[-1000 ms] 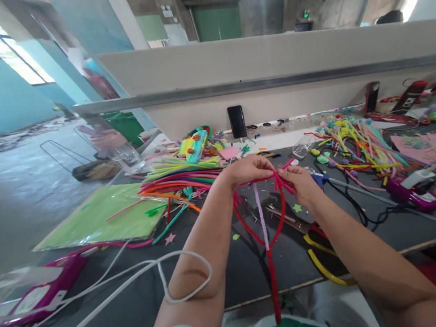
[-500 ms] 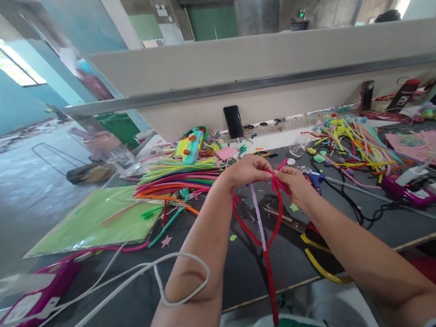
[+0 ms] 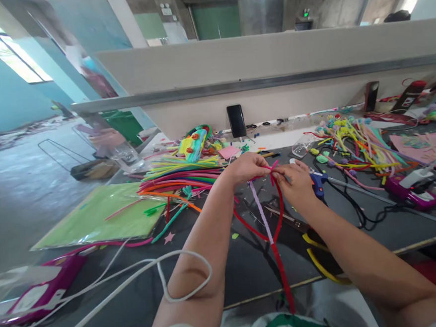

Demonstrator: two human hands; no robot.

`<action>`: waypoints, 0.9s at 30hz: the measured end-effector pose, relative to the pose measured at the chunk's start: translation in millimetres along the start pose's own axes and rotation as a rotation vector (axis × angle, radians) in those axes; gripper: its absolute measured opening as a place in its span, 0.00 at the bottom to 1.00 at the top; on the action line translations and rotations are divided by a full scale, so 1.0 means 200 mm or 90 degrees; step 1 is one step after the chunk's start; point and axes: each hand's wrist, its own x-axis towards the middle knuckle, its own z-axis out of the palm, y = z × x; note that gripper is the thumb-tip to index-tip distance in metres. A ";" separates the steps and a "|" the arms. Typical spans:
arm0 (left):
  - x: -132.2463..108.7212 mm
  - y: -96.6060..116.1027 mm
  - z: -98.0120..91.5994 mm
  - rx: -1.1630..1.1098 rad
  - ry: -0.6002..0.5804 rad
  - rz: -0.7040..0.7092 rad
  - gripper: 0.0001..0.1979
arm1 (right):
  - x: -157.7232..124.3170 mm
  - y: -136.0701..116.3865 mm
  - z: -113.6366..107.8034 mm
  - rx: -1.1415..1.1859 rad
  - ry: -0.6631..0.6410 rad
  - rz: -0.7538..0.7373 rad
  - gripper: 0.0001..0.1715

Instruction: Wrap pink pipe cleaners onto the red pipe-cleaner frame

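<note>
My left hand (image 3: pixel 247 168) and my right hand (image 3: pixel 294 182) meet above the table, fingertips pinched together. Between them is a bright pink pipe cleaner (image 3: pixel 274 165), its short end sticking up. Each hand grips part of it. From the fingers hangs a red pipe cleaner (image 3: pixel 283 273), opening into a loop and joining into one stem that reaches below the table edge. A lilac pipe cleaner (image 3: pixel 261 211) runs down inside the loop to the join. Its upper end is partly hidden by my left hand. Scissors (image 3: pixel 292 221) with yellow handles lie beneath my right forearm.
Bundled coloured pipe cleaners (image 3: pixel 181 178) lie left, behind a green packet (image 3: pixel 95 217). A blue glue gun (image 3: pixel 318 182) sits right of my hand. A phone (image 3: pixel 236 121) leans on the partition. White cable (image 3: pixel 150 262) loops over my left forearm. Purple power strips (image 3: pixel 410 192) flank the table.
My right hand has turned and shifted its fingers at the pink pipe cleaner, whose end now sticks up less. The red stem's lower end has swung to the right.
</note>
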 end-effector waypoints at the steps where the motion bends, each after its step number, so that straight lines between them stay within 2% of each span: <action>1: 0.00 0.00 0.00 0.002 0.002 0.005 0.12 | -0.01 -0.01 0.01 -0.014 -0.002 -0.006 0.10; 6: 0.01 -0.01 0.01 0.003 0.007 0.013 0.12 | -0.02 -0.01 0.04 -0.034 -0.006 0.013 0.08; 10: 0.01 -0.01 0.01 -0.041 0.005 0.019 0.10 | -0.02 -0.02 0.05 0.034 -0.014 0.069 0.08; 14: 0.00 0.00 0.01 -0.078 -0.011 0.023 0.09 | -0.02 -0.02 0.06 0.225 -0.045 0.219 0.08; 20: -0.01 0.02 0.01 -0.080 -0.025 0.028 0.07 | 0.00 0.01 0.08 0.651 -0.146 0.405 0.09; 24: -0.01 0.03 0.02 -0.088 -0.031 0.030 0.07 | 0.01 0.01 0.07 0.767 -0.200 0.497 0.11; 27: -0.01 0.03 0.02 -0.091 -0.032 0.034 0.07 | 0.02 0.00 0.05 0.802 -0.233 0.527 0.13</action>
